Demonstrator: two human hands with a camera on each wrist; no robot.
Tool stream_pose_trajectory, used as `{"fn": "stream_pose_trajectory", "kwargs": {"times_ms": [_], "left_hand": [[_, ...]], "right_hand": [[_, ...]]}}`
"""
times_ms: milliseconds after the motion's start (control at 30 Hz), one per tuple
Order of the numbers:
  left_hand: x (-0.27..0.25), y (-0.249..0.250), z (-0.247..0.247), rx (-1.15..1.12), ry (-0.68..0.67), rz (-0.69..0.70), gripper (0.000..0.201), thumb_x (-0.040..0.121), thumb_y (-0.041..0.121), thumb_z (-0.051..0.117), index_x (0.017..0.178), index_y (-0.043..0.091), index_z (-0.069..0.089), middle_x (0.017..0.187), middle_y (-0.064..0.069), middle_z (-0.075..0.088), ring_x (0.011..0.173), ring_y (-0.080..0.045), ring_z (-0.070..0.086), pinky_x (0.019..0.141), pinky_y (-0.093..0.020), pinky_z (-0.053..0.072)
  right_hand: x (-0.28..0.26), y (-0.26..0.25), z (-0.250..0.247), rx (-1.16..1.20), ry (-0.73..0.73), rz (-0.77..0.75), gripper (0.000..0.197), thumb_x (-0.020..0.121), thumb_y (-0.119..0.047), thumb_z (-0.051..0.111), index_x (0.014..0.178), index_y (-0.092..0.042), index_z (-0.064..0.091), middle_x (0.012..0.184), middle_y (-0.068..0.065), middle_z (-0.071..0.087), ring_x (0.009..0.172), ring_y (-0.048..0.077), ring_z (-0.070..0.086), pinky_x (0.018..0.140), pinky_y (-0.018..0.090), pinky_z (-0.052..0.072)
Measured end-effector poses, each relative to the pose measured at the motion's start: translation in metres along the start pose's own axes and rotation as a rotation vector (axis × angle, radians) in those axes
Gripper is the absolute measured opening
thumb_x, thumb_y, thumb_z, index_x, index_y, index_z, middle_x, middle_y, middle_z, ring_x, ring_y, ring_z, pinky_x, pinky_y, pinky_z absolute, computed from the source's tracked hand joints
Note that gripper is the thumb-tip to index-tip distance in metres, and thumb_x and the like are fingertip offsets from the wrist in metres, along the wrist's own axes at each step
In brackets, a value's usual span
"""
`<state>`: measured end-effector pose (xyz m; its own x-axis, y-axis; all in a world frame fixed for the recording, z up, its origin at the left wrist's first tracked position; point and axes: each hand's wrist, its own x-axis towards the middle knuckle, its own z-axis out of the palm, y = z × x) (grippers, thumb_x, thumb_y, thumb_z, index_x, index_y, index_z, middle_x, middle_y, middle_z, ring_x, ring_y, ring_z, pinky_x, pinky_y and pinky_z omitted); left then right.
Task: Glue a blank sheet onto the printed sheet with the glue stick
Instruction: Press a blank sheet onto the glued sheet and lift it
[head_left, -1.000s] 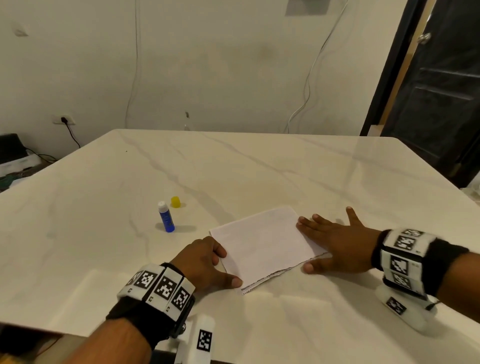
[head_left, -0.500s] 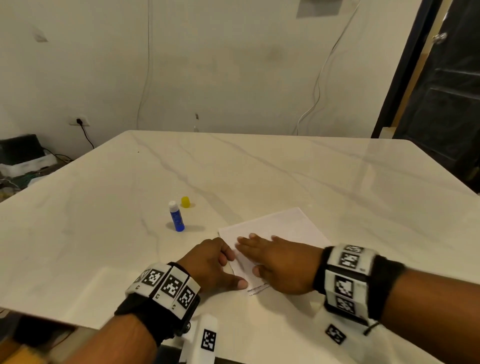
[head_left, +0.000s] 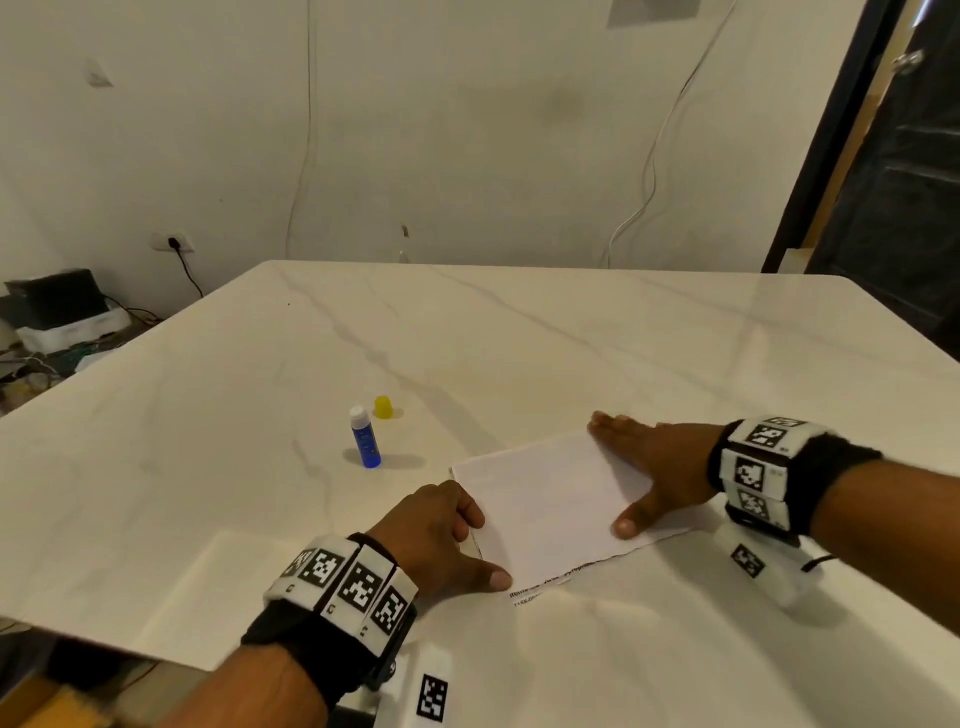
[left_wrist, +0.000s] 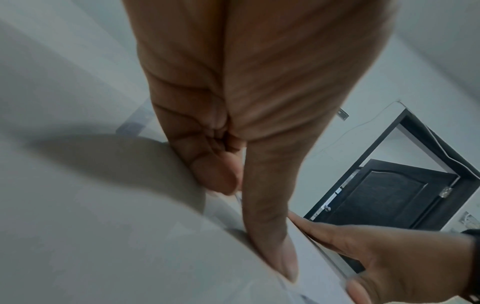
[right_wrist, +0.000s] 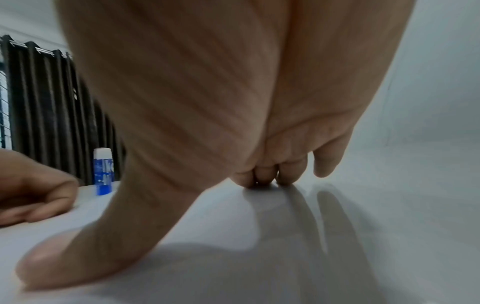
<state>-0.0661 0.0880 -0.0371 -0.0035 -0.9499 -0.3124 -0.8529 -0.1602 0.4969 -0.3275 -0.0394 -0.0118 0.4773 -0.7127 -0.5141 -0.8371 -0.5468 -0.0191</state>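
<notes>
The right hand (head_left: 647, 470) lies flat with fingers straight and together, palm down on the far right side of the blank sheet (head_left: 550, 501), thumb splayed toward the near edge. The left hand (head_left: 441, 535) sits at the sheet's left edge with fingers curled under and the thumb stretched along the near corner; whether it pinches the paper or only presses it down is hard to tell from the left wrist view. The blank sheet rests on top of the printed sheet (head_left: 524, 595), of which only a thin strip of text shows at the near edge. The step looks like smoothing the top sheet so the glue takes: it would go best with the left hand anchoring its corner while the flat right palm presses evenly toward the edges, without dragging the sheet askew. On the table (head_left: 571, 338), the glue stick (head_left: 365, 437) stands upright and uncapped to the left, its yellow cap (head_left: 383, 407) just beside it.
</notes>
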Motion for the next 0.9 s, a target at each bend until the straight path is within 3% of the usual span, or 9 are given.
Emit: {"fn": "stream_pose_trajectory", "kwargs": {"times_ms": [200, 267, 333, 433, 567, 667, 733, 833, 900], "left_hand": [[0.002, 0.021, -0.017, 0.111, -0.099, -0.044, 0.060, 0.060, 0.054, 0.086, 0.107, 0.028, 0.058, 0.103, 0.009, 0.057, 0.091, -0.009, 0.054, 0.080, -0.023, 0.045], [0.011, 0.044, -0.024, 0.167, -0.041, 0.013, 0.060, 0.059, 0.056, 0.086, 0.104, 0.024, 0.063, 0.106, 0.003, 0.064, 0.098, -0.015, 0.059, 0.084, -0.028, 0.049], [0.023, 0.078, -0.021, 0.266, -0.002, 0.124, 0.068, 0.061, 0.055, 0.085, 0.113, 0.019, 0.062, 0.113, -0.003, 0.066, 0.106, -0.021, 0.060, 0.091, -0.034, 0.051], [0.032, 0.123, -0.001, 0.489, -0.044, 0.255, 0.086, 0.063, 0.056, 0.083, 0.130, 0.014, 0.052, 0.125, -0.009, 0.059, 0.116, -0.029, 0.058, 0.097, -0.044, 0.050], [0.033, 0.140, 0.015, 0.748, -0.116, 0.283, 0.081, 0.085, 0.049, 0.068, 0.145, 0.002, 0.038, 0.150, -0.020, 0.040, 0.136, -0.037, 0.041, 0.110, -0.050, 0.039], [0.027, 0.123, 0.012, 0.785, -0.135, 0.219, 0.095, 0.086, 0.053, 0.065, 0.151, -0.001, 0.023, 0.158, -0.027, 0.022, 0.144, -0.040, 0.028, 0.116, -0.051, 0.030], [0.024, 0.101, 0.012, 0.707, -0.131, 0.099, 0.106, 0.086, 0.056, 0.062, 0.153, -0.004, 0.006, 0.161, -0.028, 0.006, 0.148, -0.040, 0.017, 0.120, -0.050, 0.021], [0.023, 0.068, 0.006, 0.485, -0.098, -0.075, 0.084, 0.101, 0.035, 0.048, 0.154, 0.000, -0.006, 0.164, -0.018, -0.008, 0.152, -0.032, 0.005, 0.123, -0.043, 0.008], [0.021, 0.050, 0.001, 0.443, -0.113, -0.118, 0.097, 0.096, 0.043, 0.054, 0.154, 0.002, -0.013, 0.164, -0.013, -0.014, 0.153, -0.029, 0.001, 0.124, -0.042, 0.008]], "right_hand": [[-0.003, 0.028, 0.005, 0.006, -0.017, 0.050, 0.134, 0.070, -0.082, 0.060, 0.156, -0.022, -0.024, 0.166, -0.008, -0.024, 0.155, 0.012, -0.008, 0.126, 0.040, 0.010], [-0.002, 0.026, 0.004, 0.009, -0.022, 0.051, 0.134, 0.070, -0.081, 0.061, 0.156, -0.022, -0.023, 0.165, -0.009, -0.023, 0.155, 0.012, -0.008, 0.126, 0.039, 0.011], [-0.002, 0.026, 0.005, 0.022, -0.018, 0.050, 0.133, 0.070, -0.080, 0.062, 0.156, -0.023, -0.023, 0.166, -0.008, -0.023, 0.155, 0.013, -0.008, 0.126, 0.038, 0.011], [-0.002, 0.027, 0.007, 0.043, -0.008, 0.046, 0.133, 0.071, -0.079, 0.063, 0.157, -0.023, -0.022, 0.166, -0.008, -0.022, 0.155, 0.014, -0.007, 0.125, 0.038, 0.011], [-0.003, 0.026, 0.006, 0.068, 0.004, 0.047, 0.132, 0.070, -0.077, 0.065, 0.157, -0.025, -0.020, 0.167, -0.008, -0.020, 0.155, 0.014, -0.008, 0.125, 0.038, 0.010], [-0.005, 0.026, 0.007, 0.079, 0.002, 0.049, 0.131, 0.072, -0.075, 0.065, 0.157, -0.025, -0.020, 0.167, -0.008, -0.020, 0.155, 0.014, -0.007, 0.125, 0.037, 0.010], [-0.005, 0.027, 0.007, 0.085, 0.001, 0.030, 0.136, 0.064, -0.082, 0.061, 0.157, -0.025, -0.020, 0.166, -0.009, -0.022, 0.155, 0.013, -0.008, 0.125, 0.037, 0.010], [-0.004, 0.029, 0.007, 0.090, -0.007, 0.019, 0.147, 0.045, -0.093, 0.047, 0.156, -0.026, -0.022, 0.165, -0.011, -0.023, 0.155, 0.012, -0.009, 0.125, 0.037, 0.011], [-0.004, 0.029, 0.008, 0.086, -0.007, 0.019, 0.149, 0.042, -0.095, 0.045, 0.156, -0.027, -0.022, 0.165, -0.012, -0.023, 0.155, 0.012, -0.009, 0.126, 0.038, 0.013]]}}
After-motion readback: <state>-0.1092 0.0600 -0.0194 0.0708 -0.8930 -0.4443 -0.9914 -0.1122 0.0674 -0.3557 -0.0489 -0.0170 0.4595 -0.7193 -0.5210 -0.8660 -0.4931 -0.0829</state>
